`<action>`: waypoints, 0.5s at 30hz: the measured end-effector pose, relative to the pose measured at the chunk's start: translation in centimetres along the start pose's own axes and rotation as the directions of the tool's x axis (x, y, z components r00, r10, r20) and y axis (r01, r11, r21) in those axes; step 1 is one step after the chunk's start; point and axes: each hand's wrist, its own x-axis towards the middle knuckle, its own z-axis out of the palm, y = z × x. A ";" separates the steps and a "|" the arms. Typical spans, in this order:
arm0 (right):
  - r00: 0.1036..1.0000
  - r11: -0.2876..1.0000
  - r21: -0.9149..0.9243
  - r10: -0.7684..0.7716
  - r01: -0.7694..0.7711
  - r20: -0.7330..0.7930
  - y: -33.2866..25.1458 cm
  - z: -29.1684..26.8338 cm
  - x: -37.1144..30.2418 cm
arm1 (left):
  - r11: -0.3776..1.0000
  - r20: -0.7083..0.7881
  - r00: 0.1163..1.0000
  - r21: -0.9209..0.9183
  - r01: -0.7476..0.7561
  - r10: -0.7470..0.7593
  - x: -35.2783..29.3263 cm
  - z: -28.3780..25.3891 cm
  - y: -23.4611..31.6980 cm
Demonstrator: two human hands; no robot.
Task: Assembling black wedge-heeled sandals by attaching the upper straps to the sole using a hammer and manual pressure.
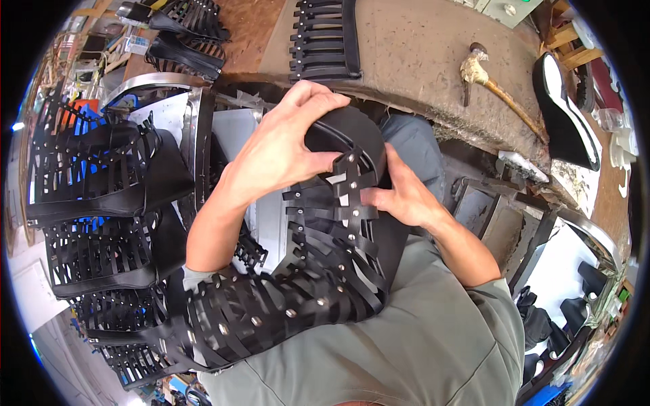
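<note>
A tall black strappy boot (pixel 271 304) with studded bands lies across my lap, its shaft toward the lower left and its thick sole end pointing away from me. My left hand (pixel 291 135) grips the sole end from the left, fingers over the far edge and thumb by the top studded strap. From the right, my right hand (pixel 403 193) clasps the same end, its thumb pressed on the straps and its fingers along the sole's side. Part of the sole is hidden behind both hands.
Several similar black boots (pixel 101 203) stack up at my left. On the worn bench ahead lie a strap panel (pixel 326 40), a hammer (pixel 504 95) and a black-and-white wedge sole (pixel 565 111). More black boots (pixel 193 57) rest at the far left. At lower right, a rack (pixel 562 271) holds black pieces.
</note>
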 end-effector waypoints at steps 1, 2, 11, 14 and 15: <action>1.000 1.000 0.006 -0.009 0.009 -0.028 -0.4 0.0 -0.4 | 0.997 0.034 0.997 0.021 0.068 -0.069 0.0 0.0 0.8; 1.000 1.000 0.014 -0.001 0.002 -0.027 -0.9 0.0 -0.7 | 0.997 0.043 0.996 0.019 0.075 -0.076 -0.2 -0.1 1.2; 0.950 0.945 -0.276 -0.238 0.179 -0.200 -0.9 1.0 -2.3 | 0.957 -0.154 0.957 0.196 -0.214 0.245 -1.3 0.4 3.0; 0.927 0.943 -0.254 -0.279 0.215 -0.250 -0.8 1.3 -2.0 | 0.946 -0.208 0.934 0.206 -0.250 0.292 -1.7 0.9 3.0; 0.900 0.925 -0.271 -0.340 0.267 -0.272 -0.4 1.3 -1.9 | 0.957 -0.243 0.932 0.175 -0.230 0.269 -1.7 1.3 2.7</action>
